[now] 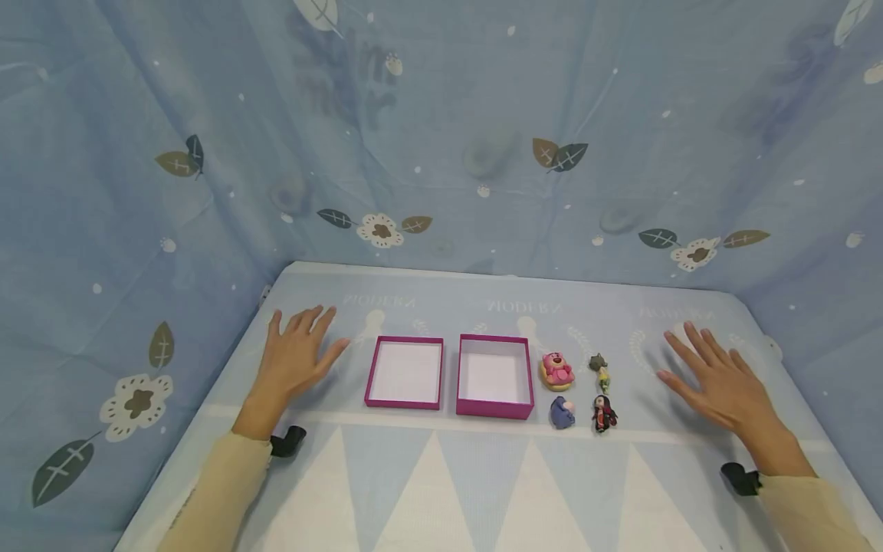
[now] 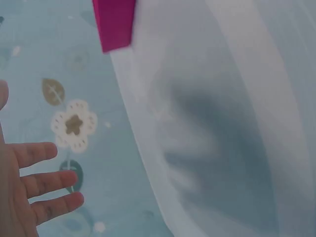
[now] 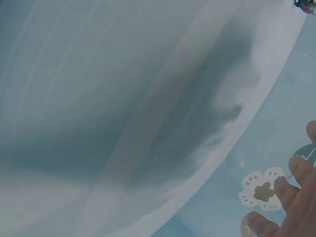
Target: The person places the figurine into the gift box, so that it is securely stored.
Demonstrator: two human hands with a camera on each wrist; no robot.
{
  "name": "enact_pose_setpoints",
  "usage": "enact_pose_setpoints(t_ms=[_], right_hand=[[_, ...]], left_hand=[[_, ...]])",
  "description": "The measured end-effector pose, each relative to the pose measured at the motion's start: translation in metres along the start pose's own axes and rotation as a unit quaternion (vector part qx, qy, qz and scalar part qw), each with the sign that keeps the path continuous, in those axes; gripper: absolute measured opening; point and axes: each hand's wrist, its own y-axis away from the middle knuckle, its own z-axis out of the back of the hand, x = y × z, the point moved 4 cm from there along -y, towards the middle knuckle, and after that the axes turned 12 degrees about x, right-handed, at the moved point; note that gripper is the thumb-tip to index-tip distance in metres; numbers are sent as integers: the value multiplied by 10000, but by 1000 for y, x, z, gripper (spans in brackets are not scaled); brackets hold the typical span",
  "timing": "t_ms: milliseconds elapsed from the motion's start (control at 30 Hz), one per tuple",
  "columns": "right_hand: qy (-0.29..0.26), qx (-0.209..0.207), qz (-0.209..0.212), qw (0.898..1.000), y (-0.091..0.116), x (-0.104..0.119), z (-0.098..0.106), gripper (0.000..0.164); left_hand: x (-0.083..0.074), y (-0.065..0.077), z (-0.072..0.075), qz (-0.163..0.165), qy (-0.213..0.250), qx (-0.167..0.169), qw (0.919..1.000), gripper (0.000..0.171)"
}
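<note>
My left hand [image 1: 293, 364] hovers over the left part of the table, fingers spread, holding nothing. Nearest to it is a shallow magenta-edged box lid [image 1: 403, 405] with a white inside. To the lid's right stands a deeper magenta box [image 1: 494, 409], its top open. Beside the box lie a pink bear figurine [image 1: 557, 372], a small blue figurine [image 1: 562, 412], a grey-headed figurine in yellow and green [image 1: 601, 372] and a dark-haired figurine in red and black [image 1: 604, 414]. My right hand [image 1: 724, 383] is spread to the right of these figurines, with nothing in it.
A pale blue and white patterned cloth covers the table [image 1: 414, 491]. Blue fabric [image 1: 455, 153] printed with leaves and flowers hangs behind and at both sides. Dark wrist cameras [image 1: 288, 442] stick out from both sleeves.
</note>
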Motion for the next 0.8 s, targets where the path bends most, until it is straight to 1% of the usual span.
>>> enact_pose_setpoints(t_ms=[133, 267, 400, 467, 567, 800], right_hand=[[-51, 8, 77, 10000, -2, 6, -1, 80], [-402, 53, 245, 9989, -4, 17, 0, 77], [-734, 50, 555, 9957, -10, 33, 1, 74], [-759, 14, 690, 9947, -13, 43, 2, 73], [-757, -3, 832, 9937, -18, 56, 1, 73], [-889, 69, 1103, 9899, -29, 83, 0, 73]], left_hand=[[-16, 0, 4, -196, 154, -256, 9994, 65], [-36, 0, 5, -455, 331, -511, 9971, 62], [-56, -1, 5, -739, 580, -649, 9935, 60], [-67, -3, 5, -876, 697, -654, 9916, 60], [-83, -6, 3, -1099, 875, -561, 9885, 61], [-120, -12, -5, -1593, 1169, -146, 9802, 65]])
